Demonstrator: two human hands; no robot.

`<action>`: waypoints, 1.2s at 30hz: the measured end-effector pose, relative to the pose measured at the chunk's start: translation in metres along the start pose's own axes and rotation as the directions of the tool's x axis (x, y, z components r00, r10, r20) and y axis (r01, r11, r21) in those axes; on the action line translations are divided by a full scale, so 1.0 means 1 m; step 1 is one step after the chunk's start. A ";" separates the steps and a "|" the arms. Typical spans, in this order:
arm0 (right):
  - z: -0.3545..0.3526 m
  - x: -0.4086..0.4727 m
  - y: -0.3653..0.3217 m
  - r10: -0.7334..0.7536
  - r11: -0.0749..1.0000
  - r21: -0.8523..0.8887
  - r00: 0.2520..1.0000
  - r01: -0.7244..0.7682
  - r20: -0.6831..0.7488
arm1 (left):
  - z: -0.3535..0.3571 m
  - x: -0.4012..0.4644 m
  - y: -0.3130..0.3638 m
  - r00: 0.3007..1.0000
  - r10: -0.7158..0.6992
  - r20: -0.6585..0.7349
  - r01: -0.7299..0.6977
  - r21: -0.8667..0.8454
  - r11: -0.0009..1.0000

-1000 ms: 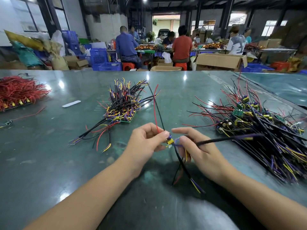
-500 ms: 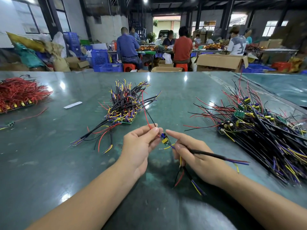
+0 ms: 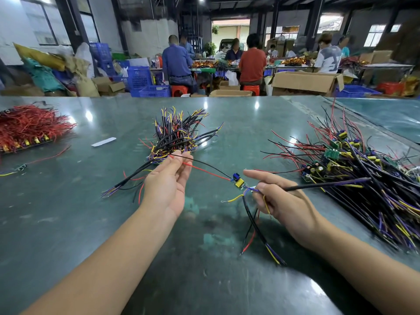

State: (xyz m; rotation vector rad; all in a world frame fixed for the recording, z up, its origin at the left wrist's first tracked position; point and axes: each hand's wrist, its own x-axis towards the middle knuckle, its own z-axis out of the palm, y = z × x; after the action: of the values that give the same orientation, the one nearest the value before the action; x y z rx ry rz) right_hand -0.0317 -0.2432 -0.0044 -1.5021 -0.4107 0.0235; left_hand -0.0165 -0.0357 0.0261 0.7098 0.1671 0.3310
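The small circuit board [image 3: 237, 181] hung in the air between the two hands, over the green table [image 3: 68, 223]. It was just beside the tip of the right hand's [image 3: 281, 201] pointing finger and well apart from the left hand [image 3: 167, 187]. Its red wire [image 3: 209, 172] and thin black wire [image 3: 211, 164] ran left and lay across the left fingertips [image 3: 175, 167]. Those fingers were straight and close together. I could not tell if they squeezed the wires. The right hand's other fingers were curled round a thick black cable [image 3: 322, 185] that stuck out to the right. A big pile of wired boards [image 3: 363, 183] lay near on the right.
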 end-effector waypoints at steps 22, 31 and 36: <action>0.001 -0.002 -0.003 -0.046 0.986 -0.156 0.994 0.061 0.095 | 0.005 -0.036 -0.030 0.841 -0.381 0.383 0.084 0.603 0.793; 0.004 -0.006 -0.004 -0.065 0.953 -0.284 0.988 0.102 0.137 | 0.007 -0.036 -0.026 0.895 -0.327 0.304 0.045 0.667 0.743; 0.003 -0.002 -0.006 0.022 1.000 0.001 0.999 -0.022 -0.029 | 0.010 -0.038 -0.027 0.936 -0.180 0.303 -0.020 0.557 0.830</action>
State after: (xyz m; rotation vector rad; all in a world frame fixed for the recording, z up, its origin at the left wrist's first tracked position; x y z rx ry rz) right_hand -0.0360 -0.2416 0.0008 -1.5041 -0.3711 0.0190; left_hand -0.0434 -0.0743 0.0171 1.3251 -0.0486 0.0623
